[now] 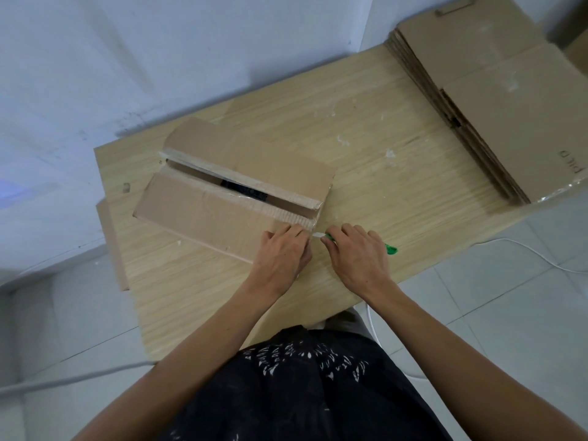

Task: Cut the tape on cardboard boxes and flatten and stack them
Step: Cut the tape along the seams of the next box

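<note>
The box (222,202) lies toward the left end of the worktop (366,138), its long top seam already split, so that the two flaps stand slightly apart over a dark gap. The left hand (283,253) rests on the box's near right corner with the fingers laid fairly flat and close together. This grip pins rather than pinches, probably to keep the box from sliding under the blade.

The right hand (356,253) has its grip curled round a green-handled cutter (390,249). The pale blade pokes out past the fingers and points at the box's right end, just beside the left fingertips, where glossy tape (322,207) wraps over the edge. That end strip looks to be the cut in hand, since the flaps cannot fold flat while it holds.

A stack of flattened boxes (509,106) fills the far right corner of the worktop (well clear of the blade, and handy for the next one). Dark lettering (571,163) shows near the stack's right edge, too distorted to read. No brand is legible anywhere.
</note>
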The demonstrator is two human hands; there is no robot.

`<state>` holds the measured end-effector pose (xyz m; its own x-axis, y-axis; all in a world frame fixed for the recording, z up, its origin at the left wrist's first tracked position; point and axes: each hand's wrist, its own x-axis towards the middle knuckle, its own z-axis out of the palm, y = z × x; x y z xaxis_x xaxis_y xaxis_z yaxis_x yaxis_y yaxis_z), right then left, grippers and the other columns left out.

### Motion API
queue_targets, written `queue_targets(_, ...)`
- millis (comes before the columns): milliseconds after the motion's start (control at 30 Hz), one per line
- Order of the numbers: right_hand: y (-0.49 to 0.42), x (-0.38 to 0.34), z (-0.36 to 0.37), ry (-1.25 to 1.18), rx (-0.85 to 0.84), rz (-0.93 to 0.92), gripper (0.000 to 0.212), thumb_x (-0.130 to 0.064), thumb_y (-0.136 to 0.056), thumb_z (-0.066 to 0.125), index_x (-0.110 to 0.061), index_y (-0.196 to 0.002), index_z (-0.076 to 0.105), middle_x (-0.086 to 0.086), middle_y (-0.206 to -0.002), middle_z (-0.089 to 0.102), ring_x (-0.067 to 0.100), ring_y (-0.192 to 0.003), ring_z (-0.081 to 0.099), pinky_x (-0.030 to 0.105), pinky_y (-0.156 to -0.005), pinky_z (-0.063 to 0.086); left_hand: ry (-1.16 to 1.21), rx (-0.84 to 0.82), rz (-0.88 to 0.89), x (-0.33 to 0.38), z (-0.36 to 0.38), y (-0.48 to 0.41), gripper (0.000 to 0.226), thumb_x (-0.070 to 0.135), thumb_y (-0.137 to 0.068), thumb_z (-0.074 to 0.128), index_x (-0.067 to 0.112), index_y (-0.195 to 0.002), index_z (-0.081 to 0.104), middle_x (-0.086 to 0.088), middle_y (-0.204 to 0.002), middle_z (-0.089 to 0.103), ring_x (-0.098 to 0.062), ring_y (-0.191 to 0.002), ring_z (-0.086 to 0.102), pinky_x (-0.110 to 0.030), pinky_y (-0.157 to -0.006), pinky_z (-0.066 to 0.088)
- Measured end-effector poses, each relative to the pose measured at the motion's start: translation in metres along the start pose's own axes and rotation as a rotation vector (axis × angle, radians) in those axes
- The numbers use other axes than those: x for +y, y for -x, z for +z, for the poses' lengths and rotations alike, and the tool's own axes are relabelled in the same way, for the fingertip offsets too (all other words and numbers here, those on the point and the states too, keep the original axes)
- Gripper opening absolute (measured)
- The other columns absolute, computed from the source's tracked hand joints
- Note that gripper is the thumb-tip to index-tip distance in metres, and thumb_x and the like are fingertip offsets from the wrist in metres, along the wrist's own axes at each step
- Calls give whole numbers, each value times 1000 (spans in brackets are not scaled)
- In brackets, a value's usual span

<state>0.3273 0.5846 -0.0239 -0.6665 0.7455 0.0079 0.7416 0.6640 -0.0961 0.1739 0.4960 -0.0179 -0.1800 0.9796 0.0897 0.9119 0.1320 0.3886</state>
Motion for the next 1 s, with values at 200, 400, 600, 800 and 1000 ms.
queue_targets(200,-17,5,-2,31,10,-118,33,-39,-102,43,-19,-91,65,0,-78,62,23,-68,58,32,-59,31,-10,-33,-16,-2,-2,-6,32,30,-101,36,17,-82,59,3,-81,58,-17,-73,54,-38,-63,42)
queue_targets(400,-43,35,-1,77,-30,-334,46,-46,-104,29,-23,-97,68,-3,-83,65,20,-73,61,31,-61,31,-32,-77,-12,-2,-5,-7,30,28,-102,38,16,-88,61,3,-85,58,-16,-79,55,-37,-66,42)
queue_targets(600,-84,66,-14,10,-99,-352,42,-46,-103,32,-22,-108,67,3,-95,69,29,-84,65,37,-68,46,-72,-80,-67,3,-4,-3,36,30,-101,32,17,-92,64,3,-90,62,-17,-87,58,-40,-72,47)
queue_targets(800,-123,114,-17,68,-187,-183,36,-43,-106,36,-18,-111,61,7,-98,65,29,-85,64,37,-67,44,-58,-5,-112,9,-3,6,18,22,-96,48,20,-85,61,6,-84,58,-17,-83,58,-34,-70,40)
queue_targets(1000,-104,111,15,-168,-431,-61,59,-31,-97,54,-15,-151,36,16,-133,51,36,-119,53,45,-94,48,-174,85,-125,19,-11,4,30,27,-96,36,16,-86,62,2,-85,59,-20,-82,56,-37,-67,46)
